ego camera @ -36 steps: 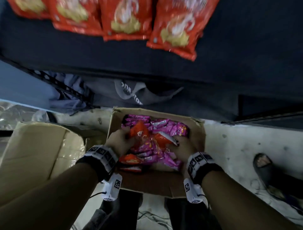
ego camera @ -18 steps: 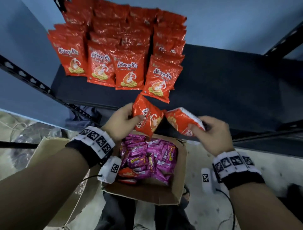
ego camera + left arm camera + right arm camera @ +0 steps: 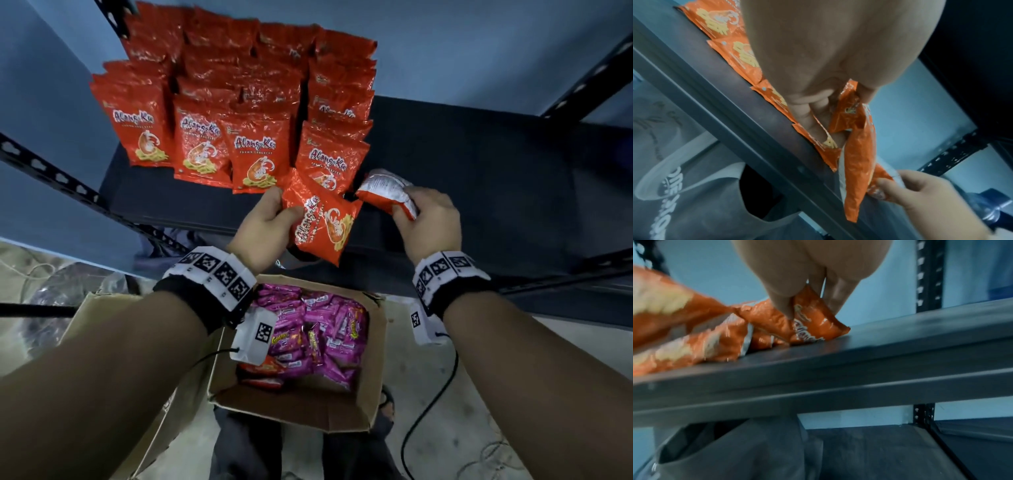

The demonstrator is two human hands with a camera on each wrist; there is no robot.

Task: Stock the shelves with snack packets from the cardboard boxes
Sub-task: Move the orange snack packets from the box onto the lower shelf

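Head view: left hand grips one red snack packet, right hand pinches another packet, both over the shelf edge.

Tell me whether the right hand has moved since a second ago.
Yes. The right hand, gripping an orange packet, has risen out of the cardboard box to the shelf edge.

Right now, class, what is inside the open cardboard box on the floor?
The cardboard box holds mostly pink snack packets, with a few red packets at its near left. The left wrist camera covers part of them, and whatever lies underneath cannot be seen.
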